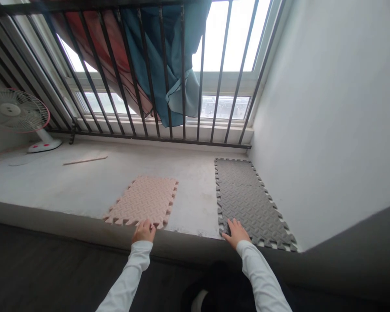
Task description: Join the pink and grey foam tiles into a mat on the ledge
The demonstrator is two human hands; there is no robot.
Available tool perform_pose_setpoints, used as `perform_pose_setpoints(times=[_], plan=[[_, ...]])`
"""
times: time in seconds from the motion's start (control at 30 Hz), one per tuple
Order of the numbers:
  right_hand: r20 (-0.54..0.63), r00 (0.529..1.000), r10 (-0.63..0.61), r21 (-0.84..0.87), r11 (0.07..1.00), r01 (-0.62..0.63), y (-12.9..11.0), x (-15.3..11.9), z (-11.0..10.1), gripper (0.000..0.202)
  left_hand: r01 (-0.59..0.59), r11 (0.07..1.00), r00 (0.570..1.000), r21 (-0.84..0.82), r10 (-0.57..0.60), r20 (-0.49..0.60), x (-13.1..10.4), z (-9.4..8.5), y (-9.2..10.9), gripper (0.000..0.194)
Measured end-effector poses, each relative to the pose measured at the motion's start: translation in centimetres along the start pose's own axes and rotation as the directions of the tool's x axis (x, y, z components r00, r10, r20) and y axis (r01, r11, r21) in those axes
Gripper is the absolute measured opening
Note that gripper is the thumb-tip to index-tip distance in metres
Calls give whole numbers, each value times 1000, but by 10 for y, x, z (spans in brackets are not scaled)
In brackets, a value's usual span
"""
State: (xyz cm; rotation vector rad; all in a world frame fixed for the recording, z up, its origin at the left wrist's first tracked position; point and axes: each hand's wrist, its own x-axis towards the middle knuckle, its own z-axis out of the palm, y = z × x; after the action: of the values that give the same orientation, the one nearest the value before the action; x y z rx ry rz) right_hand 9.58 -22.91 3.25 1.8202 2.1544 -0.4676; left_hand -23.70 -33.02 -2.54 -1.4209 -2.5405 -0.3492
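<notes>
A pink foam mat tile (146,197) with toothed edges lies at an angle on the pale ledge (195,195). At its near right corner, my left hand (144,231) has its fingers closed on the edge. Two dark grey foam tiles (250,201) lie joined end to end along the right wall, forming a strip. My right hand (236,232) rests with fingers spread on the near left part of the grey strip. A gap of bare ledge separates the pink tile from the grey ones.
A white fan (44,143) with a pink rim stands at the left. A thin stick (85,160) lies on the ledge. Black railings (149,78) run along the window, with red and blue curtains (169,60) behind them. A white wall (331,108) bounds the right.
</notes>
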Motion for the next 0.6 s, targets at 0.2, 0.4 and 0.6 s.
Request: perform_pose_setpoints(times=[0.2, 0.4, 0.6], plan=[[-36, 998, 53, 36, 998, -51, -6, -8, 6, 64, -2, 999, 1000, 42, 1, 32, -8, -12, 11, 19], [-69, 993, 97, 83, 992, -91, -11, -7, 10, 64, -74, 995, 995, 68, 69, 66, -15, -9, 8, 25], [-105, 986, 126, 170, 980, -107, -12, -5, 11, 58, -44, 992, 960, 116, 10, 279, -8, -20, 14, 21]])
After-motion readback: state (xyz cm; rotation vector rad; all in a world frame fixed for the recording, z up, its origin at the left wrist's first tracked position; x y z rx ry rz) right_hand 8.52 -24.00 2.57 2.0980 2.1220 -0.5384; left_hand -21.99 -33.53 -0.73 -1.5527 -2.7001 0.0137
